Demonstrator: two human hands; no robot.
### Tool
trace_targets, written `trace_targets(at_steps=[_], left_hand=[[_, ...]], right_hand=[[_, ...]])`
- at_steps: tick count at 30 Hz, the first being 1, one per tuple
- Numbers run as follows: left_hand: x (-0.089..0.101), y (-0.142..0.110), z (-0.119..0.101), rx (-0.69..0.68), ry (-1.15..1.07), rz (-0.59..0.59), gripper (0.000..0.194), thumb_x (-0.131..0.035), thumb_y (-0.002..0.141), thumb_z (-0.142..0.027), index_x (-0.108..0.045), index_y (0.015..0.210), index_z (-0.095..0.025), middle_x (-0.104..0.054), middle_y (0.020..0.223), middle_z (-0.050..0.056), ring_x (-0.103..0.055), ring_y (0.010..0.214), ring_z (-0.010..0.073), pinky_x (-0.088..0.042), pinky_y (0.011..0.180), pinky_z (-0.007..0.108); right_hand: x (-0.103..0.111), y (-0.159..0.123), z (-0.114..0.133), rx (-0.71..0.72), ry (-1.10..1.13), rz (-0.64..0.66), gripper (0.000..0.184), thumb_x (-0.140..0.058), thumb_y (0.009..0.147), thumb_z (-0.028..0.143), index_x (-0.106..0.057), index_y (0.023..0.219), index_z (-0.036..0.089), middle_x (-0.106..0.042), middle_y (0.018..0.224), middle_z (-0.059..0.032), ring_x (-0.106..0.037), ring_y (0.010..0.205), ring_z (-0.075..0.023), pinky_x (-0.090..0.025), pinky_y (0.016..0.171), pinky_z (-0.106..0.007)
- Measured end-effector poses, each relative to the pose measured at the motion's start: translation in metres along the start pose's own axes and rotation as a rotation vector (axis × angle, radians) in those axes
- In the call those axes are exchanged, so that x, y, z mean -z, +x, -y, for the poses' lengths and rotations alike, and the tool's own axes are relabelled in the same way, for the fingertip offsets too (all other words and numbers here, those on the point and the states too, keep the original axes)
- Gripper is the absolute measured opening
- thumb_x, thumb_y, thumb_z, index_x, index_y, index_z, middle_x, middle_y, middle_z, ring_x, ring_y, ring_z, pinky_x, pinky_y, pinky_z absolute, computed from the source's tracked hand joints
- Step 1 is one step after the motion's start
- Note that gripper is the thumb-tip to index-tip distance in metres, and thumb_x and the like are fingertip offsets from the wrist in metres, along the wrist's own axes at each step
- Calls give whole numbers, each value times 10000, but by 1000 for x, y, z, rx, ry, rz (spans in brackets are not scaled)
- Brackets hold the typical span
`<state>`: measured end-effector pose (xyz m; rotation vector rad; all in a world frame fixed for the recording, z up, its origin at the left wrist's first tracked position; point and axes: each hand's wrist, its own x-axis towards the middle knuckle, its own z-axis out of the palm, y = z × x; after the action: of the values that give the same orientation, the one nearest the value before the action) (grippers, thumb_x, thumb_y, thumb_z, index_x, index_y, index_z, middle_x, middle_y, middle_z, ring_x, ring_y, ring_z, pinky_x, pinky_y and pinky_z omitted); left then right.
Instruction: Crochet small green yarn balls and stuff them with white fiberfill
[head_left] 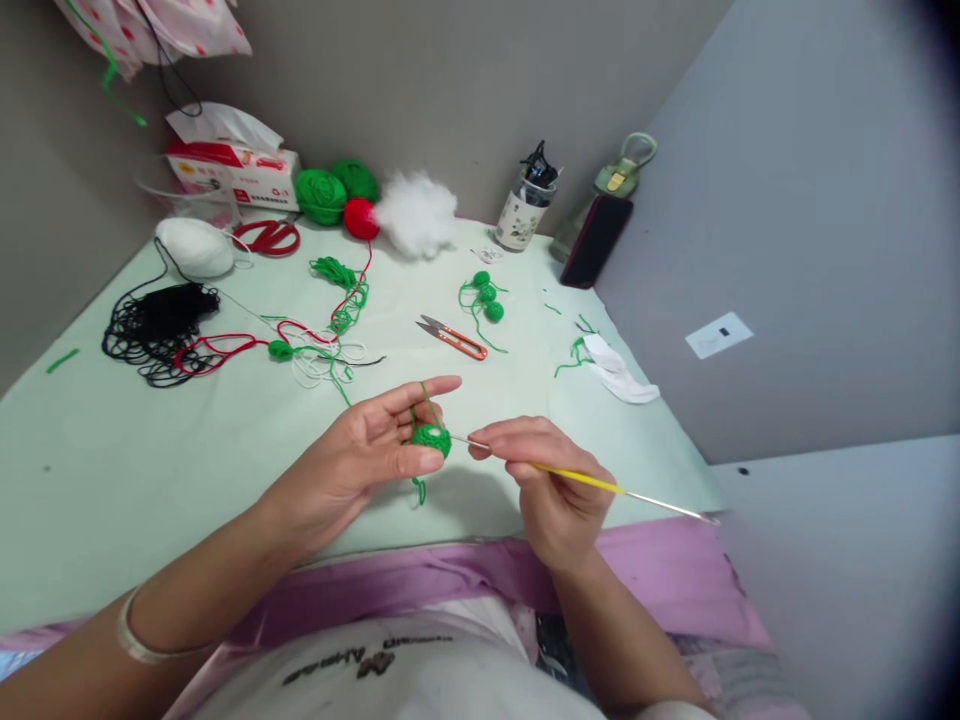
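Near the table's front edge, my left hand (382,440) pinches a small green crocheted ball (432,440) with a pale spot at its opening. Green yarn (428,400) runs from the ball up over my outstretched index finger, and a short green tail hangs below. My right hand (551,480) grips a crochet hook (581,478) with a yellow handle and metal ends, held like a pen. The hook's left tip meets the right side of the ball; whether it sits inside a stitch I cannot tell.
Orange thread snips (456,338) and small green crocheted balls (487,295) lie beyond my hands. Tangled black yarn (161,325), white yarn (195,248) and red scissors (268,238) are at left. White stuffing (418,212), a pen jar (523,210) and a phone (598,240) stand at the back.
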<state>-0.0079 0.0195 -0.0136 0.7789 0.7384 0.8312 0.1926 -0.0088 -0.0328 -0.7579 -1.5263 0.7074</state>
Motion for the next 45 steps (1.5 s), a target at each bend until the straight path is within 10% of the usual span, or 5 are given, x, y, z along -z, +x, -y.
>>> trace_targets(at_steps=[17, 26, 34, 45], left_hand=[[9, 1, 1, 64, -4, 170, 384, -748, 863, -305, -752, 1243, -257, -643, 984, 38, -643, 816, 159, -502, 740, 278], [0, 3, 10, -51, 176, 47, 501, -870, 772, -242, -742, 1237, -373, -666, 1023, -5, -599, 1006, 167, -474, 849, 263], [-1, 0, 5, -47, 301, -6, 490, -869, 763, -282, -743, 1225, -386, -587, 961, -6, -564, 947, 167, -477, 713, 238], [-3, 0, -1, -34, 335, 46, 450, -864, 738, -254, -758, 1173, -302, -563, 1029, 16, -543, 788, 126, -453, 550, 209]], right_hand=[[2, 11, 0, -396, 467, -37, 124, -691, 953, 291, -796, 928, 231, -788, 819, -30, -715, 626, -136, -592, 576, -258], [-9, 4, -2, -78, 54, -5, 201, -642, 976, 190, -795, 1064, 287, -783, 1006, -55, -703, 949, -203, -572, 757, -346], [-8, 9, -7, -338, 448, -23, 158, -599, 1013, 312, -737, 970, 249, -795, 928, -34, -690, 709, -135, -566, 650, -277], [4, 15, -8, -329, 477, 124, 176, -578, 1023, 334, -714, 981, 230, -796, 934, -48, -717, 739, -141, -592, 659, -278]])
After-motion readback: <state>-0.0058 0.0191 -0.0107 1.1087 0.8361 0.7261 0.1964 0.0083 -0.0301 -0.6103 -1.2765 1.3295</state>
